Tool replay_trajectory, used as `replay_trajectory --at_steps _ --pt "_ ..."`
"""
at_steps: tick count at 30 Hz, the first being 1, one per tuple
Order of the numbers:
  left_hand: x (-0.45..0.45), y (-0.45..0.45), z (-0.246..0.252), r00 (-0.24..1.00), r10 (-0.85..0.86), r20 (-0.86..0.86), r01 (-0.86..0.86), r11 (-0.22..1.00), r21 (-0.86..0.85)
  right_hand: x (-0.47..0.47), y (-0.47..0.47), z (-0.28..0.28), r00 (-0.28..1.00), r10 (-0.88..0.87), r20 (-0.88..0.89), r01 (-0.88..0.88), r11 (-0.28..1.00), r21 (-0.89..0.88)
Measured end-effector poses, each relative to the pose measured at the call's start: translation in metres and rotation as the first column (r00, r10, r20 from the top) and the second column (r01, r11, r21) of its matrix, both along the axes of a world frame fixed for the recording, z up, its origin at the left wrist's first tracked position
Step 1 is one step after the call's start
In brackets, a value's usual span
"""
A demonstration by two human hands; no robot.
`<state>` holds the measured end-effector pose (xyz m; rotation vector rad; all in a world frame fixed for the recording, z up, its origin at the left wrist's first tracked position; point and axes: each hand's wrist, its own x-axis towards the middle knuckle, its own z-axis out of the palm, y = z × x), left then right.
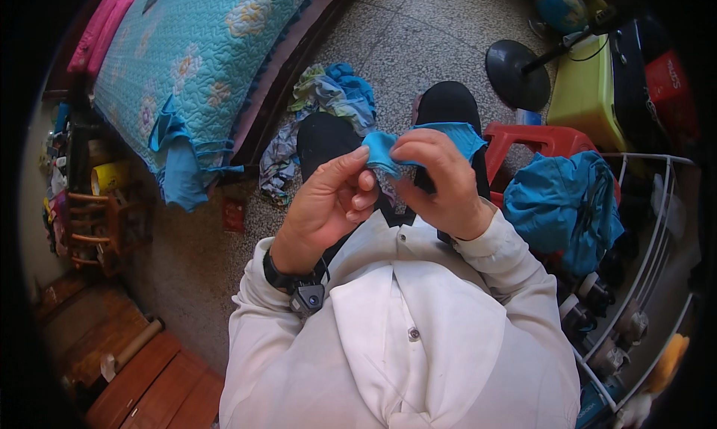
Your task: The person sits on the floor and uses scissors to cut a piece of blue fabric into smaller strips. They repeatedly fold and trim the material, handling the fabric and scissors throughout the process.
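Note:
A small piece of turquoise-blue fabric is stretched between my two hands above my knees. My left hand pinches its left edge between thumb and forefinger, the other fingers curled. With bent fingers, my right hand holds the cloth at its folded middle; the fingertips are partly hidden. Past that hand, a wider flap of blue cloth lies over my right knee. A wristband with a small camera sits on my left wrist.
Crumpled fabrics lie on the speckled floor beyond my left knee. Blue cloth is heaped on a red plastic stool at right, beside a white metal rack. More blue pieces hang off the quilted bed at left.

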<state>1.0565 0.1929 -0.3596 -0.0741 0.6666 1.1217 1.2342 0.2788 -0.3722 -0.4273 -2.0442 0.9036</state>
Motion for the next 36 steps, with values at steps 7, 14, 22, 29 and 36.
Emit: replay_trajectory --at_steps 7,14,22,29,36 --pt "0.005 -0.011 -0.01 0.994 0.067 0.08 -0.062 0.996 -0.069 0.004 0.002 -0.003 0.997 -0.066 0.03 0.066 0.998 0.023" --pt "-0.007 -0.018 -0.01 0.96 0.191 0.204 -0.235 0.946 0.222 0.015 0.005 -0.002 0.999 -0.043 0.018 0.046 0.961 -0.272" --pt "-0.071 -0.023 0.009 0.788 0.614 -0.043 -0.443 0.614 0.653 0.202 0.041 -0.026 0.59 -0.744 0.313 0.807 0.54 -0.239" --pt "-0.073 -0.015 0.024 0.395 0.887 -0.239 -0.521 0.43 0.737 0.348 0.012 -0.07 -0.041 -0.714 0.699 0.959 0.169 0.229" --pt "-0.081 -0.011 0.032 -0.079 0.948 -0.307 -0.258 0.278 0.925 0.383 0.011 -0.115 0.054 -0.658 0.751 0.942 0.283 0.18"
